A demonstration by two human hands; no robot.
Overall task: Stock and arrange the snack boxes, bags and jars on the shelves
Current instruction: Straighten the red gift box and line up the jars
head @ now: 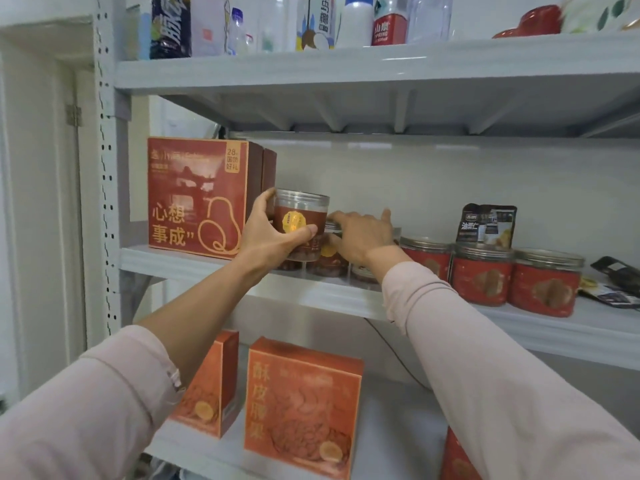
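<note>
My left hand (273,233) grips a clear plastic jar with a brown label and gold seal (300,213), held just above other jars of the same kind (329,261) on the middle shelf (194,263). My right hand (360,233) rests with spread fingers on the lids of those lower jars, beside the held one. Three red-labelled jars (485,278) stand in a row to the right. A large red gift box (195,195) stands upright at the shelf's left end.
A dark snack bag (486,225) leans against the back wall behind the red jars, more dark bags (614,282) lie at the far right. Orange boxes (301,403) stand on the lower shelf. Bottles (315,22) line the top shelf.
</note>
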